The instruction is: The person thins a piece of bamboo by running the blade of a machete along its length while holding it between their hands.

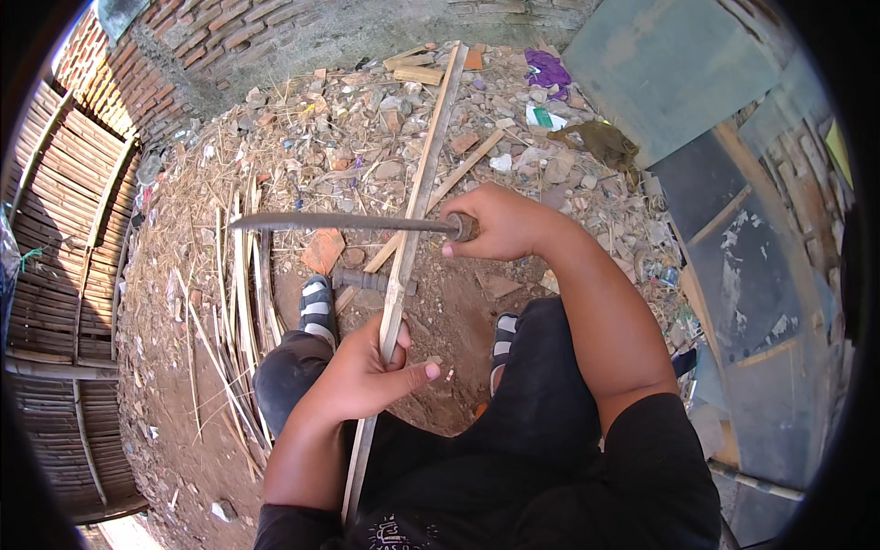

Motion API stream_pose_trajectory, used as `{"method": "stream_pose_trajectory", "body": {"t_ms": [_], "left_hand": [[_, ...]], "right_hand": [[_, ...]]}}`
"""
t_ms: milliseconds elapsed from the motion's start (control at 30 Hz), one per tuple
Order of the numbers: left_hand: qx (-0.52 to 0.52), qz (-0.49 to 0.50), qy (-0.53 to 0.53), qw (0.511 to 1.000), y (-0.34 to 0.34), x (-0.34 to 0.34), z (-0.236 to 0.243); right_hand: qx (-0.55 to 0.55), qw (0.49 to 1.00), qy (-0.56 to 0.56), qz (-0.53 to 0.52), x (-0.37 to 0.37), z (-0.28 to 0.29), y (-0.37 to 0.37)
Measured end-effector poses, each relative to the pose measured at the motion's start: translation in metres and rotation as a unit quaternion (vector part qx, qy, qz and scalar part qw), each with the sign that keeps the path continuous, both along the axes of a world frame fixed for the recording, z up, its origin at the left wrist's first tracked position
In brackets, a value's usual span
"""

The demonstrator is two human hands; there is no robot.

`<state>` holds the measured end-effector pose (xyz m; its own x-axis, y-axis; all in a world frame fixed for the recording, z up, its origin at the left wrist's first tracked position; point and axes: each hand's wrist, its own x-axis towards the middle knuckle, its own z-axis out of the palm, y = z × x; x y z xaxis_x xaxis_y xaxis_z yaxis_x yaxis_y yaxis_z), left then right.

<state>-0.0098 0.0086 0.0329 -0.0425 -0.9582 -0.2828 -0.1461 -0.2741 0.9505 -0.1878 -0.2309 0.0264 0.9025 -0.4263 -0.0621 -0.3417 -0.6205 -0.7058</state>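
Black-clad knees and lap fill the foreground, and just above them the left hand (pixel 367 371) is clenched round a long bamboo slat (pixel 410 220), which runs from the lap out across the rubble. Over it, the right hand (pixel 500 225) grips the wooden handle of a long machete (pixel 344 222), blade lying crosswise to the slat. That slat looks light, stiff yet springy, likely splintery at the edges; mid-length is the steadiest hold. A hammer (pixel 367 280) lies by the sandalled foot (pixel 316 307).
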Motion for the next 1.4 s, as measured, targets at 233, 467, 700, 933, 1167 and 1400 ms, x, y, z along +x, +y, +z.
{"method": "stream_pose_trajectory", "body": {"t_ms": [233, 467, 700, 933, 1167, 1400], "left_hand": [[0.025, -0.033, 0.006, 0.999, 0.001, -0.003, 0.007], [0.024, -0.001, 0.115, 0.993, 0.006, 0.003, 0.017], [0.043, -0.027, 0.05, 0.997, 0.001, -0.002, 0.016], [0.04, -0.027, 0.077, 0.996, 0.004, 0.002, 0.013], [0.045, -0.012, 0.124, 0.991, 0.0, 0.002, 0.019], [0.06, -0.01, 0.231, 0.971, 0.005, 0.006, 0.017]], "right_hand": [[0.053, 0.975, -0.015, -0.217, -0.032, -0.006, -0.042], [-0.006, 0.995, -0.07, -0.076, -0.011, 0.002, -0.01], [0.013, 0.967, -0.106, -0.23, -0.038, -0.033, -0.058], [-0.066, 0.996, -0.066, -0.015, -0.007, 0.011, -0.002], [0.029, 0.987, -0.104, -0.12, -0.016, -0.012, -0.026], [-0.069, 0.991, -0.11, 0.005, -0.002, 0.005, -0.005]]}}
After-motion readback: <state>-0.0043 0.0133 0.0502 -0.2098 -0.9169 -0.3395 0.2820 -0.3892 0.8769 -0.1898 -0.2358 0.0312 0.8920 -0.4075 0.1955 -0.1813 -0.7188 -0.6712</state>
